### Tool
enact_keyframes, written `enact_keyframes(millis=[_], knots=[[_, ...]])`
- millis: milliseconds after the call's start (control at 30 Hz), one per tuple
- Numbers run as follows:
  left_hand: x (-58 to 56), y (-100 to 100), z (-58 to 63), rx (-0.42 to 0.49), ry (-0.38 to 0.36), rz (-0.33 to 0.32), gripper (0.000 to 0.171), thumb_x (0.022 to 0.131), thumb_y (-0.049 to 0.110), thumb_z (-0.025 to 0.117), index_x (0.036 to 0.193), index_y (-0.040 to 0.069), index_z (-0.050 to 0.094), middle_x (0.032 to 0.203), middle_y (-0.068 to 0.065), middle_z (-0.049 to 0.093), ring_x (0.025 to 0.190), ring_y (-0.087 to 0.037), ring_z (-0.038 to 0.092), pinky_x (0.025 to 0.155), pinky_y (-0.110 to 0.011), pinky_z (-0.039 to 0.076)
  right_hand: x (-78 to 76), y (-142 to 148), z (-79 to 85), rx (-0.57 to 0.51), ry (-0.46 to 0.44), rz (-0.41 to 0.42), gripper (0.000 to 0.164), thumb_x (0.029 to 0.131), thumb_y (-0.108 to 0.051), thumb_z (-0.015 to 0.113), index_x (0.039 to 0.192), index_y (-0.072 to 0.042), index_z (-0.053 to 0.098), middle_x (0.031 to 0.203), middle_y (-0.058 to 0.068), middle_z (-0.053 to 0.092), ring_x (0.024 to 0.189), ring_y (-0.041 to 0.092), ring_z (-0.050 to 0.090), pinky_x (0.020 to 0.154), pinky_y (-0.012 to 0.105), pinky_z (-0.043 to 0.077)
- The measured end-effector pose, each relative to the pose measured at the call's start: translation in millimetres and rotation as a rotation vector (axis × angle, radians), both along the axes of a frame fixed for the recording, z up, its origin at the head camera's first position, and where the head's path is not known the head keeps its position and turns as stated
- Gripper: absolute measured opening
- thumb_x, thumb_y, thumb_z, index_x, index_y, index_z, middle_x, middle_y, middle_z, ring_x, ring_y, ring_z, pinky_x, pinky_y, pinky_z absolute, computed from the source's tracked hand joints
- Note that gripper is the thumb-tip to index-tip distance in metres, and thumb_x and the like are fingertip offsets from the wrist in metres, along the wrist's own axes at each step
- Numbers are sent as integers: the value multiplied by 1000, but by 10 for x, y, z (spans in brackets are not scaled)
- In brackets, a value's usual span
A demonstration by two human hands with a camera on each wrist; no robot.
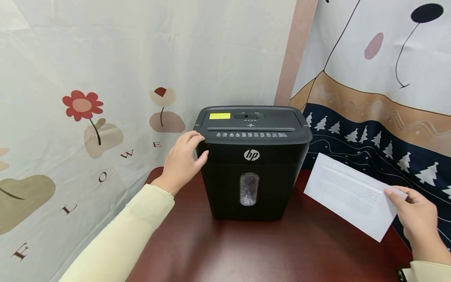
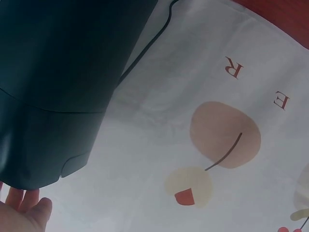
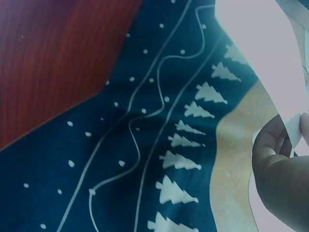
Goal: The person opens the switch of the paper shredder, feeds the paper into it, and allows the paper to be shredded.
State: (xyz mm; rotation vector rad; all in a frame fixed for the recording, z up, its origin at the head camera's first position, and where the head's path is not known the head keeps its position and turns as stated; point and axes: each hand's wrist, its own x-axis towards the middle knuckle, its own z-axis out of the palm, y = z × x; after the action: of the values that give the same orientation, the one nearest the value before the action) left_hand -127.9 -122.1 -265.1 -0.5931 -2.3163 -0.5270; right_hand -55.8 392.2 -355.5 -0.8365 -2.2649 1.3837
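Note:
A black paper shredder [image 1: 225, 176] with an HP logo and a small window showing shreds stands upright on the table. The left hand [image 1: 183, 158] touches the left end of its top, fingertips on the upper edge and thumb near the front; in the left wrist view the fingers [image 2: 30, 198] meet the rim of the shredder [image 2: 53, 96]. To the right of the machine, the right hand [image 1: 419, 217] pinches a printed sheet of white paper [image 1: 349, 188] by its right end, between thumb and fingers. The sheet [image 3: 270, 53] hangs tilted, apart from the shredder.
The reddish-brown table [image 1: 246, 250] extends in front of the shredder. A flower-printed white cloth [image 1: 141, 58] hangs behind and to the left, and a tree-patterned cloth [image 1: 352, 133] to the right. A black cord [image 2: 149, 43] runs from behind the shredder.

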Motion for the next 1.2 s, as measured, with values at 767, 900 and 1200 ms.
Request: enact_keyframes(millis=[767, 900, 1200], knots=[[118, 68, 169, 30, -38, -44, 38, 86, 15, 70, 121, 2, 62, 123, -13, 57, 114, -27, 53, 91, -44, 50, 175, 102, 265, -136, 571, 403, 32, 96, 4, 52, 93, -24, 67, 84, -20, 67, 65, -5, 61, 54, 8, 45], [158, 117, 205, 52, -53, -83, 39, 86, 14, 70, 122, 2, 60, 123, -13, 57, 114, -27, 53, 94, -42, 48, 188, 67, 318, -225, 660, 483, 31, 94, 8, 53, 96, -18, 69, 85, -14, 70, 67, -3, 64, 54, 9, 46], [266, 231, 307, 176, -155, -175, 46, 87, 15, 72, 127, 1, 56, 126, -11, 56, 120, -23, 51, 102, -40, 43, 212, 6, 441, -248, 677, 595, 29, 95, 8, 51, 100, -14, 69, 92, -11, 72, 70, -2, 65, 55, 6, 45]])
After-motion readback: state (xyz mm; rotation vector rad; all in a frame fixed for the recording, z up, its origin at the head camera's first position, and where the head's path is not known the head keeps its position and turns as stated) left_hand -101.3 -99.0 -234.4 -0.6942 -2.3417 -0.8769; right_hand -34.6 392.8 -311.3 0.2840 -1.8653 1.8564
